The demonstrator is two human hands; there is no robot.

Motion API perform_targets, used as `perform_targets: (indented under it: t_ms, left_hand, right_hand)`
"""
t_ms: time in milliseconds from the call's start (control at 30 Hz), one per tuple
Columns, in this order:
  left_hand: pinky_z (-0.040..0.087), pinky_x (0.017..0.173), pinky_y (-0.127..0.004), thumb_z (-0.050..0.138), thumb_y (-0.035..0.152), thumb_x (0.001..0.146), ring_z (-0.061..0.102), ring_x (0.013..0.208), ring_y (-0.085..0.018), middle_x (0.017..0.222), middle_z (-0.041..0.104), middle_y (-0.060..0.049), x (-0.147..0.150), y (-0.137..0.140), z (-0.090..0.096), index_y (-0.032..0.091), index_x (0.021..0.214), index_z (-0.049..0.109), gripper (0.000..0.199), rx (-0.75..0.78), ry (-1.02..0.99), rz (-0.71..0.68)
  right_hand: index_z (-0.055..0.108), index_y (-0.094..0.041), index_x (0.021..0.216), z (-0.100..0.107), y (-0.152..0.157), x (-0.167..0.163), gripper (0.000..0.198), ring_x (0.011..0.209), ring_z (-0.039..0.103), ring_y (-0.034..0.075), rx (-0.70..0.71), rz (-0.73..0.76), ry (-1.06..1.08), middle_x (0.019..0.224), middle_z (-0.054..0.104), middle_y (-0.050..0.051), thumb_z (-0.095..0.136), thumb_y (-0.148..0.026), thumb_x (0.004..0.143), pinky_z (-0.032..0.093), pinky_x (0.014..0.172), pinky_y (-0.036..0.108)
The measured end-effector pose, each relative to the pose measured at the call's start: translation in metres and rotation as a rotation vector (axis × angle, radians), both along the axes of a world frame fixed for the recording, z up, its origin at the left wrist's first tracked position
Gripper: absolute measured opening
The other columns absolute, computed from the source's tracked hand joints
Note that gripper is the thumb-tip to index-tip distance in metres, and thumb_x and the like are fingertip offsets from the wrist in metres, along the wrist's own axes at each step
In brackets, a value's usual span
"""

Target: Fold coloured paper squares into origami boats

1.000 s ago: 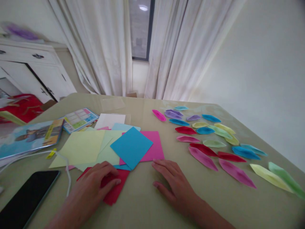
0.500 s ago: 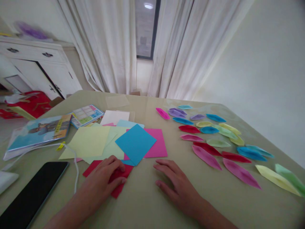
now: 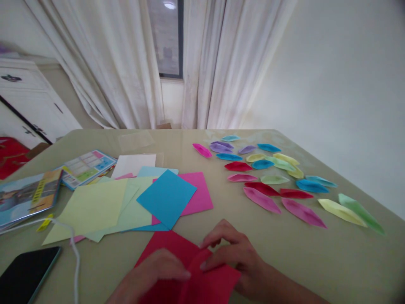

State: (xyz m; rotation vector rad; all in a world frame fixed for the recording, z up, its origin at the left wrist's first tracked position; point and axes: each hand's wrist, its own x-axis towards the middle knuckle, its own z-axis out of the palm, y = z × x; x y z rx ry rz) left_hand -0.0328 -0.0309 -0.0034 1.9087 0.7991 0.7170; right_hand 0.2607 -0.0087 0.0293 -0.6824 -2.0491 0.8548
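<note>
Along the far left edge of the scene, a white cabinet (image 3: pixel 33 95) stands beyond the surface (image 3: pixel 300 253), with something red (image 3: pixel 12 156) below it. Nearer, at the left of the surface, I have a glossy picture book (image 3: pixel 30 196), and just right of it a printed card (image 3: pixel 88 167). In front of the book lies a small yellow tag (image 3: pixel 44 223), and a white cable (image 3: pixel 76 261) curves past it towards me. My dark phone (image 3: pixel 31 272) lies at the near left, partly out of view.

Further right, flat sheets overlap: a pale yellow sheet (image 3: pixel 90 207), a pale green sheet (image 3: pixel 137 213), a white sheet (image 3: pixel 134 164) on the far side, then a blue square (image 3: pixel 166 198) turned cornerwise over a pink sheet (image 3: pixel 201 194).

Near the middle, right in front of me, is the red paper (image 3: pixel 161 249), with both my hands at it. My left hand (image 3: pixel 152 272) is blurred and bent over its left part, fingertips on it; I cannot tell whether they grip. My right hand (image 3: pixel 232 253) is partly closed, thumb on top, holding a raised fold of the red paper between thumb and forefinger.

On the right, folded paper boats (image 3: pixel 261 199) in pink, red, blue, purple, yellow and green lie in loose rows, well apart from my hands.
</note>
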Motion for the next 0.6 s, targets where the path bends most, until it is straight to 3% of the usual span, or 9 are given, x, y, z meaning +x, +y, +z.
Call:
perform_targets:
  t_ms: [67, 133, 233, 300, 367, 467, 600]
  left_hand:
    - [0.059, 0.103, -0.039, 0.042, 0.061, 0.106, 0.072, 0.119, -0.025, 0.133, 0.075, -0.002, 0.003, -0.003, -0.005, 0.046, 0.137, 0.067, 0.042, 0.093, 0.077, 0.148]
    - [0.054, 0.112, -0.043, 0.054, 0.061, 0.102, 0.064, 0.135, -0.029, 0.152, 0.063, -0.002, 0.006, -0.006, -0.008, 0.048, 0.155, 0.049, 0.055, 0.228, 0.2, 0.236]
    - [0.057, 0.108, -0.043, 0.072, 0.063, 0.089, 0.06, 0.139, -0.033, 0.161, 0.054, -0.008, 0.007, -0.006, -0.012, 0.037, 0.169, 0.024, 0.097, 0.523, 0.475, 0.27]
    - [0.06, 0.104, -0.044, 0.074, 0.06, 0.087, 0.062, 0.137, -0.035, 0.161, 0.054, -0.009, -0.001, -0.002, -0.016, 0.035, 0.169, 0.023, 0.1, 0.66, 0.602, 0.225]
    - [0.058, 0.104, -0.048, 0.067, 0.053, 0.092, 0.061, 0.138, -0.036, 0.163, 0.052, -0.009, -0.011, 0.003, -0.021, 0.035, 0.169, 0.023, 0.091, 0.68, 0.666, 0.31]
    - [0.053, 0.107, -0.058, 0.059, 0.048, 0.097, 0.056, 0.141, -0.04, 0.166, 0.047, -0.011, -0.019, 0.007, -0.022, 0.035, 0.17, 0.017, 0.085, 0.565, 0.724, 0.491]
    - [0.052, 0.108, -0.05, 0.066, 0.055, 0.095, 0.057, 0.137, -0.037, 0.158, 0.054, -0.012, -0.003, 0.001, -0.014, 0.034, 0.17, 0.02, 0.09, 0.623, 0.558, 0.525]
  right_hand:
    - [0.082, -0.031, 0.108, -0.001, 0.004, 0.004, 0.019, 0.089, 0.07, 0.018, 0.1, -0.146, 0.035, 0.103, 0.076, 0.006, 0.068, -0.042, 0.103, 0.058, 0.079, 0.031]
    - [0.081, -0.031, 0.114, 0.0, 0.009, 0.011, 0.02, 0.082, 0.071, 0.019, 0.164, -0.266, 0.051, 0.097, 0.076, 0.007, 0.065, -0.037, 0.105, 0.059, 0.072, 0.031]
    - [0.08, -0.032, 0.12, 0.004, 0.019, 0.025, 0.023, 0.084, 0.075, 0.019, 0.231, -0.375, 0.085, 0.098, 0.078, 0.007, 0.061, -0.034, 0.107, 0.061, 0.072, 0.029]
    - [0.08, -0.031, 0.121, 0.007, 0.024, 0.034, 0.025, 0.09, 0.077, 0.021, 0.243, -0.424, 0.091, 0.103, 0.079, 0.008, 0.06, -0.039, 0.107, 0.062, 0.079, 0.031]
    - [0.079, -0.029, 0.123, 0.007, 0.027, 0.038, 0.029, 0.098, 0.077, 0.023, 0.214, -0.414, 0.056, 0.11, 0.08, 0.009, 0.058, -0.044, 0.107, 0.062, 0.086, 0.034]
    - [0.075, -0.027, 0.13, 0.003, 0.027, 0.035, 0.031, 0.11, 0.076, 0.023, 0.192, -0.309, -0.036, 0.122, 0.078, 0.012, 0.059, -0.042, 0.108, 0.061, 0.092, 0.034]
    - [0.069, -0.026, 0.138, -0.006, 0.019, 0.024, 0.033, 0.115, 0.073, 0.021, 0.157, -0.236, -0.101, 0.127, 0.076, 0.011, 0.057, -0.035, 0.109, 0.059, 0.098, 0.034]
